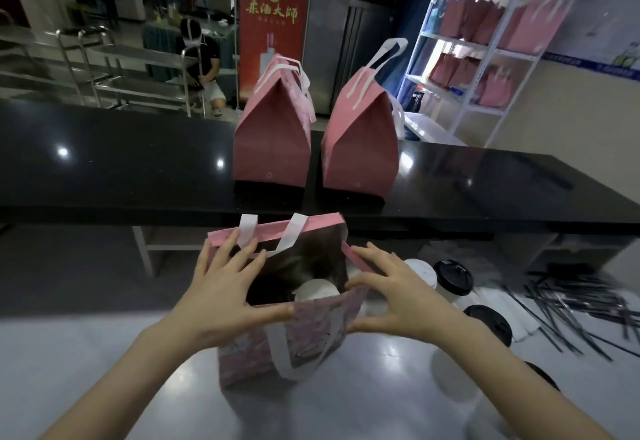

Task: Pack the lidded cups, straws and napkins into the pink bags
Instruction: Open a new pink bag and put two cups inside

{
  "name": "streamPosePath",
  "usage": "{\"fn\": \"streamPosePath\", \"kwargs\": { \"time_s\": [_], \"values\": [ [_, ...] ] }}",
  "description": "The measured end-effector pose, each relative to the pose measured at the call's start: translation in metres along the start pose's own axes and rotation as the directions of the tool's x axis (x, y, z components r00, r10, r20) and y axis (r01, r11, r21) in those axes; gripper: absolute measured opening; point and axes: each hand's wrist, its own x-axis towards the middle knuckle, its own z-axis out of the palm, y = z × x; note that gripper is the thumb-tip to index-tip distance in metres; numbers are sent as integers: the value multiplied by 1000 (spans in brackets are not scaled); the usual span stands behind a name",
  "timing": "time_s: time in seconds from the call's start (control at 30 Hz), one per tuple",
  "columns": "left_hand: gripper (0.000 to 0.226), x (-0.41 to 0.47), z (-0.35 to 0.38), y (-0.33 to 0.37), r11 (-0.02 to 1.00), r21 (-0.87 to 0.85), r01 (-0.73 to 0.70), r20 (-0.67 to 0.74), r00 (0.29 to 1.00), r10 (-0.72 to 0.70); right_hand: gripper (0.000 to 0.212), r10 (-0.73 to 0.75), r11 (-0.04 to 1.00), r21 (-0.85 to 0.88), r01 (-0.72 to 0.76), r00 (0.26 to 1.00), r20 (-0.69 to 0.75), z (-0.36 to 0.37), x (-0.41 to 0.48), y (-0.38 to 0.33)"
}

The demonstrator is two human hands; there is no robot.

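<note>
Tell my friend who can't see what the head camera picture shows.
A left hand and right hand hold a pink bag open, a white cup inside. Lidded cups, napkins and straws lie right of it; two closed bags stand behind.

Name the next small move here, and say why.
Probably free the right hand and reach for the white paper cup with a black lid beside it: the open pink paper bag, spread by the left hand, shows one white-lidded cup and room to spare.
</note>
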Motion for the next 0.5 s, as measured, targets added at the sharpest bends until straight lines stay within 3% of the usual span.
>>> {"fn": "streamPosePath", "kwargs": {
  "time_s": [0.1,0.2,0.37,0.5],
  "values": [
    [129,-3,0,5,997,48,-55,44,998,53,33,38,998,-53,-43,996,-85,6,2,12],
    [114,0,4,14,994,110,-24,16,1000,23,14,61,997,-28,-70,969,-240,11,15,22],
    [77,6,1,36,988,120,95,-122,989,-80,16,73,997,5,-75,950,-305,12,25,39],
    [66,14,-7,61,987,116,114,-174,980,-93,27,-32,996,71,58,944,-329,5,9,56]
  ]
}}
